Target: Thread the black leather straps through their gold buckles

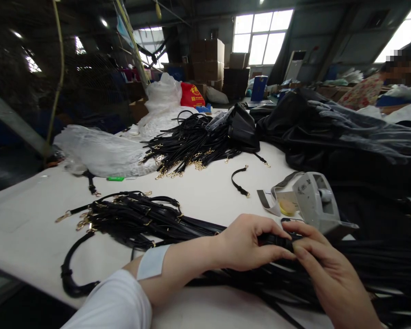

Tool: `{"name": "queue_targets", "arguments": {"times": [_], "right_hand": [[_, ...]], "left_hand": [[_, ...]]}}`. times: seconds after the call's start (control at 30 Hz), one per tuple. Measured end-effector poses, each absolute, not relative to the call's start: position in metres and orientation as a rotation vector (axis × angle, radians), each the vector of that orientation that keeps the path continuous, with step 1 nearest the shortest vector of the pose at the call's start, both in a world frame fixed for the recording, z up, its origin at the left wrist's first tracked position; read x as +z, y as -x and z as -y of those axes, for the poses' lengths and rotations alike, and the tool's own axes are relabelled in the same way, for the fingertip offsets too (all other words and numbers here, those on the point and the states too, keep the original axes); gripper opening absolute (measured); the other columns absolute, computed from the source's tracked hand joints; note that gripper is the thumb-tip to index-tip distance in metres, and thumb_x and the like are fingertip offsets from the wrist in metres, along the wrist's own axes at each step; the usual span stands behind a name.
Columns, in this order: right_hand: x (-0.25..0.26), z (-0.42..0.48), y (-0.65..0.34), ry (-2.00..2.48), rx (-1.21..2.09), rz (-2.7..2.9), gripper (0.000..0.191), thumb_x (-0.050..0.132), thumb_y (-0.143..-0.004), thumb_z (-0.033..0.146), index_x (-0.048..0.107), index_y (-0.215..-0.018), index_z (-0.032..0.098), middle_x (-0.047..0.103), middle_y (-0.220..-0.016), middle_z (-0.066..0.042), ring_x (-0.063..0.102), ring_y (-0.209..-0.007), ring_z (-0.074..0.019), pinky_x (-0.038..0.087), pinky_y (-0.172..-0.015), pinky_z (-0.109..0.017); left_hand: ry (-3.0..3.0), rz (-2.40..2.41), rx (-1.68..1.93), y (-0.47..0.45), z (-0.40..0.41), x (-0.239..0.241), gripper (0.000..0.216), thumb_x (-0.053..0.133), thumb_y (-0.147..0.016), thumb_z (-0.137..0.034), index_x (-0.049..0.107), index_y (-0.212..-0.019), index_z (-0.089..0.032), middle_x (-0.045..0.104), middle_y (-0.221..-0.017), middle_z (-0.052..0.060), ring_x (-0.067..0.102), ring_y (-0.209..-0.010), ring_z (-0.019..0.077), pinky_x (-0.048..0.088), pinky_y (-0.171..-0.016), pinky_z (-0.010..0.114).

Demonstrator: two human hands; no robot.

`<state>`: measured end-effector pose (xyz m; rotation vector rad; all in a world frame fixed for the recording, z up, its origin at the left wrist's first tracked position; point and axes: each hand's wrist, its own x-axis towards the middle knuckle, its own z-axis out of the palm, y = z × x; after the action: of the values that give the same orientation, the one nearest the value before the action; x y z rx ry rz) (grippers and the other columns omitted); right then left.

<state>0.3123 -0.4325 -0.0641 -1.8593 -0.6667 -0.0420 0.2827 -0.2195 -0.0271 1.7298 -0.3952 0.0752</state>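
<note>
My left hand (248, 242) and my right hand (325, 269) meet near the table's front edge, both closed on the same black strap (277, 240). The fingertips of each hand pinch it from either side. Under the hands lies a spread of several black straps (363, 269) running to the right. A second pile of black straps with gold clasps (133, 219) lies just left of my left forearm.
A white table (198, 187) carries a grey tape dispenser (315, 201), a single short strap (239, 180), another heap of straps (188, 144), clear plastic bags (102, 153), a green lighter (115, 178) and dark bags (339, 132). Another person (380, 84) sits at far right.
</note>
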Motion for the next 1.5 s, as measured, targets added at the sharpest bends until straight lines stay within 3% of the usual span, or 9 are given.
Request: {"name": "queue_targets", "arguments": {"times": [0.17, 0.43, 0.63, 0.83, 1.13, 1.33, 1.5], "right_hand": [[-0.072, 0.430, -0.307, 1.649, 0.041, 0.520, 0.021, 0.058, -0.096, 0.033, 0.071, -0.083, 0.023, 0.054, -0.149, -0.006, 0.051, -0.137, -0.0276, 0.048, -0.110, -0.035], [-0.073, 0.424, -0.311, 1.704, -0.055, 0.572, 0.022, 0.065, -0.092, 0.036, 0.071, -0.076, 0.021, 0.064, -0.138, -0.010, 0.057, -0.131, -0.0330, 0.051, -0.106, -0.044], [-0.074, 0.423, -0.307, 1.709, -0.055, 0.558, 0.023, 0.062, -0.094, 0.037, 0.070, -0.077, 0.022, 0.060, -0.143, -0.008, 0.058, -0.130, -0.0309, 0.050, -0.106, -0.042], [-0.060, 0.419, -0.305, 1.905, -0.119, 0.629, 0.023, 0.060, -0.096, 0.037, 0.068, -0.078, 0.026, 0.066, -0.129, 0.000, 0.060, -0.122, -0.0185, 0.045, -0.102, -0.024], [-0.053, 0.426, -0.308, 1.870, -0.185, 0.597, 0.015, 0.063, -0.094, 0.034, 0.066, -0.083, 0.026, 0.066, -0.116, 0.000, 0.063, -0.109, -0.0137, 0.045, -0.094, -0.018], [-0.059, 0.422, -0.306, 1.834, -0.179, 0.588, 0.014, 0.065, -0.093, 0.033, 0.068, -0.081, 0.025, 0.067, -0.108, -0.002, 0.063, -0.106, -0.0168, 0.050, -0.092, -0.023], [-0.060, 0.423, -0.306, 1.854, -0.219, 0.548, 0.017, 0.068, -0.091, 0.033, 0.069, -0.076, 0.025, 0.069, -0.105, -0.002, 0.064, -0.105, -0.0194, 0.047, -0.101, -0.029]], "left_hand": [[-1.645, 0.385, 0.074, -0.281, 0.222, -0.027, 0.035, 0.080, -0.076, -0.040, 0.077, -0.092, -0.010, 0.076, -0.086, 0.009, 0.066, -0.072, 0.0142, 0.051, -0.071, 0.022], [-1.715, 0.445, 0.151, -0.283, 0.220, -0.029, 0.033, 0.082, -0.076, -0.038, 0.077, -0.092, -0.009, 0.076, -0.083, 0.008, 0.064, -0.069, 0.0125, 0.049, -0.069, 0.020], [-1.689, 0.497, 0.101, -0.283, 0.219, -0.031, 0.030, 0.079, -0.080, -0.035, 0.078, -0.095, -0.009, 0.077, -0.089, 0.010, 0.067, -0.076, 0.0147, 0.052, -0.074, 0.021], [-1.734, 0.443, 0.147, -0.284, 0.223, -0.035, 0.032, 0.078, -0.080, -0.038, 0.076, -0.093, -0.009, 0.075, -0.083, 0.008, 0.062, -0.068, 0.0119, 0.049, -0.068, 0.021], [-1.785, 0.392, 0.203, -0.284, 0.225, -0.033, 0.031, 0.079, -0.079, -0.041, 0.076, -0.091, -0.012, 0.077, -0.087, 0.009, 0.069, -0.073, 0.0151, 0.051, -0.070, 0.022], [-1.822, 0.435, 0.207, -0.280, 0.228, -0.036, 0.031, 0.077, -0.081, -0.039, 0.077, -0.095, -0.012, 0.078, -0.088, 0.009, 0.068, -0.071, 0.0149, 0.051, -0.068, 0.022], [-1.875, 0.469, 0.162, -0.281, 0.228, -0.039, 0.034, 0.075, -0.082, -0.041, 0.078, -0.098, -0.012, 0.076, -0.081, 0.008, 0.064, -0.065, 0.0135, 0.049, -0.063, 0.022]]}}
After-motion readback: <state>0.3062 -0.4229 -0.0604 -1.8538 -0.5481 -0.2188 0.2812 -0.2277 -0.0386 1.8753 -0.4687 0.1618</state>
